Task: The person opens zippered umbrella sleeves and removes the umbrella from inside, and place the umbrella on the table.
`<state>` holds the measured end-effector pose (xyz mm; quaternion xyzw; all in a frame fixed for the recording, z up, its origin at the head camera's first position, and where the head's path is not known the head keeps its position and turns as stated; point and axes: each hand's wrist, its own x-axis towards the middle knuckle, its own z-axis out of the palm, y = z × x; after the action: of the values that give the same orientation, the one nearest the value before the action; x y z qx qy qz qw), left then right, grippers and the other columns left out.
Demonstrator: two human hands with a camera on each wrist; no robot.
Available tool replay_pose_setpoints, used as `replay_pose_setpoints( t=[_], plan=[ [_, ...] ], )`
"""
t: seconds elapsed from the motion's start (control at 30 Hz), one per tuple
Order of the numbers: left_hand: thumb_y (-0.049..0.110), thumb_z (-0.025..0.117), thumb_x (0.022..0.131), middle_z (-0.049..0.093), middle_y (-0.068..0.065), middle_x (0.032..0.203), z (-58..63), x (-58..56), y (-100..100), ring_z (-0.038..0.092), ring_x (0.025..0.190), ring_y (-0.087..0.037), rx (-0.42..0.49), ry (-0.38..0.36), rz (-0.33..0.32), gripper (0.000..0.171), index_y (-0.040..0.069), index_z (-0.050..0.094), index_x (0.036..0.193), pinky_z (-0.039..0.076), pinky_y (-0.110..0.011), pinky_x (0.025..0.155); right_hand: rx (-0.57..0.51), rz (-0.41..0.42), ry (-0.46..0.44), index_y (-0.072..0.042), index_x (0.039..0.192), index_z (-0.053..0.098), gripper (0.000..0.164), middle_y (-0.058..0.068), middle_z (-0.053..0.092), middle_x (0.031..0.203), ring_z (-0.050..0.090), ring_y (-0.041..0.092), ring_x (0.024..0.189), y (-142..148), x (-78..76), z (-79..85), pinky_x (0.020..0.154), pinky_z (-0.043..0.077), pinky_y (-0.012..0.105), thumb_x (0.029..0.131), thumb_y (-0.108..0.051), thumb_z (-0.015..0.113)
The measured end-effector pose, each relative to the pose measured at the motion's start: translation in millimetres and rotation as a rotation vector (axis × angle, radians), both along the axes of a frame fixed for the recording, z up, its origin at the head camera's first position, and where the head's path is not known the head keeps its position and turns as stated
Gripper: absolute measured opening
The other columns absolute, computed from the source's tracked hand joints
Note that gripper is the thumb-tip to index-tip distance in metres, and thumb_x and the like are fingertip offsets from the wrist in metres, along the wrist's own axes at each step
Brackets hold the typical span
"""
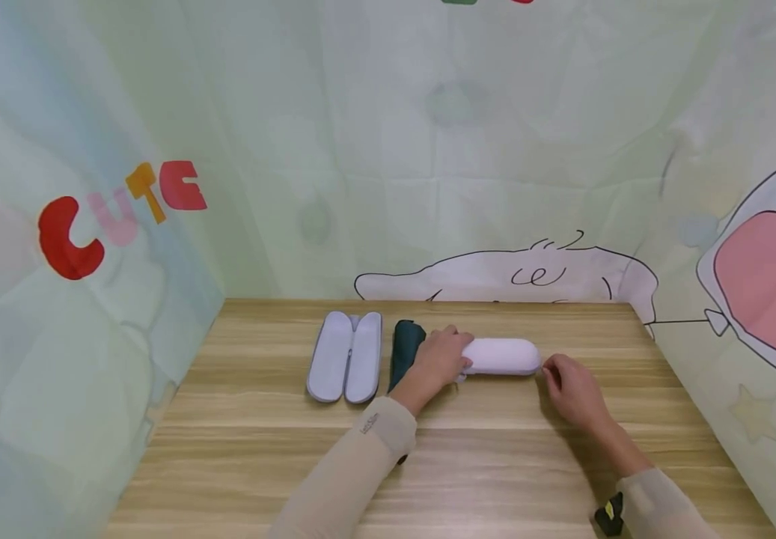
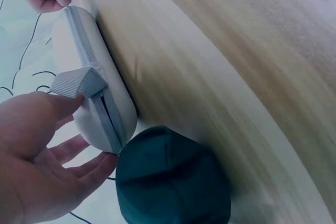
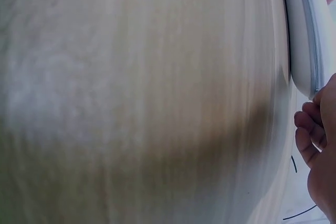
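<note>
A pale lavender zip case (image 1: 503, 355), long with rounded ends, lies on the table. My left hand (image 1: 443, 355) holds its left end, thumb by the grey ribbed strap (image 2: 80, 81) and fingers around the end. Near that strap a short dark slit shows along the zip (image 2: 84, 38). At the opposite end, my right hand (image 1: 575, 391) pinches with thumb and forefinger right at the end of the zip; the zipper pull itself is hidden by the fingertips. Beside my left wrist lies a dark green rolled fabric bundle (image 1: 406, 348), like a folded umbrella, partly hidden by that hand.
Left of the green bundle, a second lavender case (image 1: 346, 358) lies unfolded, its two halves side by side. The wooden table (image 1: 239, 449) ends at printed cloth walls (image 1: 334, 150) at the back and both sides.
</note>
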<state>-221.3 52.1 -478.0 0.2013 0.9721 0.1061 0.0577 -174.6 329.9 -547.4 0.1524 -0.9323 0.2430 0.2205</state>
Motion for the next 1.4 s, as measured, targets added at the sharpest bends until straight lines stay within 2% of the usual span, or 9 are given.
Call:
replay_pose_setpoints(
  t=[0.13,0.43,0.63,0.93,1.4],
  plan=[
    [0.04,0.071,0.102,0.062,-0.004,0.137,-0.7,0.4,0.5,0.062,0.113,-0.023,-0.01,0.009,-0.002,0.052,0.027,0.06,0.151,0.058,-0.037,0.089,-0.005,0.006,0.015,-0.003,0.088,0.068,0.01,0.007,0.066,0.081,0.062,0.024,0.072,-1.5,2.0,0.9,0.066,0.052,0.047,0.09,0.006,0.072],
    [0.043,0.071,0.101,0.063,-0.003,0.137,-3.9,0.5,1.4,0.061,0.11,-0.023,-0.023,0.011,0.018,0.053,0.029,0.06,0.151,0.058,-0.038,0.088,0.012,0.028,-0.009,-0.001,0.09,0.069,0.004,0.006,0.066,0.082,0.062,0.024,0.073,-7.3,6.5,1.4,0.067,0.052,0.048,0.093,0.001,0.071],
    [0.043,0.072,0.101,0.063,-0.002,0.136,-2.9,1.0,3.1,0.06,0.108,-0.023,-0.025,0.012,0.03,0.053,0.029,0.061,0.15,0.057,-0.036,0.085,0.006,0.03,-0.008,-0.001,0.091,0.068,0.006,0.006,0.066,0.082,0.062,0.024,0.073,-10.3,7.7,1.7,0.067,0.052,0.048,0.092,0.003,0.072],
    [0.044,0.071,0.101,0.062,-0.003,0.137,-0.4,1.6,4.3,0.06,0.109,-0.023,-0.03,0.014,0.037,0.053,0.03,0.06,0.151,0.057,-0.038,0.088,-0.006,0.063,0.027,-0.003,0.089,0.068,0.012,0.006,0.067,0.082,0.064,0.023,0.073,-17.6,7.5,1.4,0.067,0.052,0.048,0.089,0.007,0.075],
    [0.045,0.072,0.1,0.062,-0.002,0.137,-2.2,1.8,4.3,0.061,0.109,-0.023,-0.038,0.027,0.047,0.054,0.031,0.06,0.15,0.057,-0.038,0.087,-0.008,0.085,0.023,-0.003,0.089,0.069,0.009,0.003,0.065,0.08,0.061,0.019,0.072,-22.7,9.1,1.4,0.066,0.052,0.044,0.089,0.003,0.076]
  ],
)
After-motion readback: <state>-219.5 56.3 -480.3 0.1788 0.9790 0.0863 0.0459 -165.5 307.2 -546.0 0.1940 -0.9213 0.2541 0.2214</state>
